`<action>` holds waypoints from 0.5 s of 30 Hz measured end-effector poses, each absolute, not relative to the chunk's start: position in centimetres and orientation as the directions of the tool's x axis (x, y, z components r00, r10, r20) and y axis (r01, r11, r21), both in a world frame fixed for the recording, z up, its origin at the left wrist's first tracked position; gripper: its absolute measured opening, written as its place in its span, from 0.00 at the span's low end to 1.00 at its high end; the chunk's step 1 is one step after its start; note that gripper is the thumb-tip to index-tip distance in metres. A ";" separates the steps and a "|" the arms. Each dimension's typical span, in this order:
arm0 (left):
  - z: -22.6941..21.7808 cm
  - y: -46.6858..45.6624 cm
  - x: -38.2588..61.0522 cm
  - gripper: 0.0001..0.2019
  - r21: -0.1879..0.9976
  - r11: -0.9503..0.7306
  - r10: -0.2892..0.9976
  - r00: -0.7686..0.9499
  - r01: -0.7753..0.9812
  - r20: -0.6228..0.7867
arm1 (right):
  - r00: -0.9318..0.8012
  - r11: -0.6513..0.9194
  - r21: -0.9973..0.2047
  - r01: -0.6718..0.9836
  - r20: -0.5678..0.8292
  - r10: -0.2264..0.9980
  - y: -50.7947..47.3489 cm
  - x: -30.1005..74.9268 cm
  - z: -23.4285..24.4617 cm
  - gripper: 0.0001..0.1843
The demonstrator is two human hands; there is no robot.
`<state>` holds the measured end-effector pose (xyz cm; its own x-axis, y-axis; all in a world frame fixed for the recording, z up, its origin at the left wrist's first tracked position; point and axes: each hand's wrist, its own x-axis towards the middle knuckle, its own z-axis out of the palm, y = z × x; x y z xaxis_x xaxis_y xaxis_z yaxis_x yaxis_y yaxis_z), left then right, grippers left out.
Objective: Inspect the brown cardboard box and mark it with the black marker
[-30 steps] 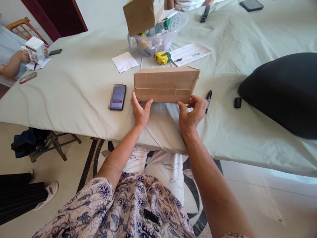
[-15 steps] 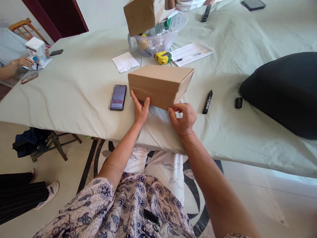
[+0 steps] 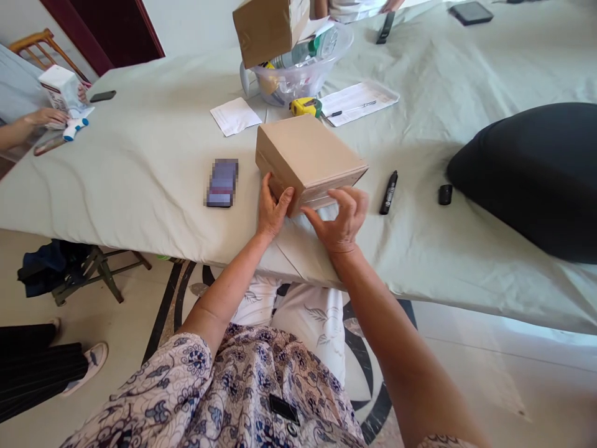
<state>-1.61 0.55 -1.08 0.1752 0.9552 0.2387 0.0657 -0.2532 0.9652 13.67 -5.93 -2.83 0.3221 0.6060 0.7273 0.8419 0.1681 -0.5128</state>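
Observation:
A brown cardboard box [image 3: 305, 154] lies flat on the pale green cloth-covered table [image 3: 149, 155], one corner pointing toward me. My left hand [image 3: 273, 210] grips its near-left side, thumb and fingers pressed against the cardboard. My right hand [image 3: 340, 219] holds the near-right edge, fingers curled over the taped seam. A phone [image 3: 222, 182] lies just left of the box. A black marker [image 3: 388, 191] lies just right of it.
A clear bowl [image 3: 298, 68] of items with another carton [image 3: 268, 28] stands behind, beside a yellow tape measure [image 3: 305, 107] and papers [image 3: 359, 99]. A black cushion [image 3: 536, 174] fills the right. Another person's hands hold a white carton [image 3: 58, 90] at far left.
The box has been turned on the table, from long side facing me to corner facing me. Both hands followed it round, the right hand shifting left.

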 end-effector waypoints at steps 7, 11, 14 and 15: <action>-1.1 0.4 -1.3 0.41 0.970 -0.236 0.961 0.164 0.061 0.224 | 0.294 0.108 -0.491 0.865 0.668 0.684 -5.6 13.1 -0.4 0.34; -1.0 0.3 -1.3 0.36 0.972 -0.223 0.962 0.177 0.080 0.206 | 0.243 0.171 -0.468 0.867 0.698 0.674 -5.2 12.9 -0.9 0.25; -0.9 0.2 -1.4 0.33 0.962 -0.264 0.948 0.205 0.074 0.245 | 0.275 0.145 -0.474 0.869 0.705 0.653 -5.4 13.1 -1.5 0.21; -0.8 0.1 -1.3 0.33 0.957 -0.278 0.945 0.202 0.079 0.258 | 0.287 0.134 -0.479 0.868 0.703 0.651 -5.5 13.1 -1.6 0.20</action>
<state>-1.32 0.12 -0.85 0.2016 0.9448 0.2582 0.0789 -0.2784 0.9572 13.14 -5.53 -1.59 0.2867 0.6513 0.7025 0.8678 0.1342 -0.4785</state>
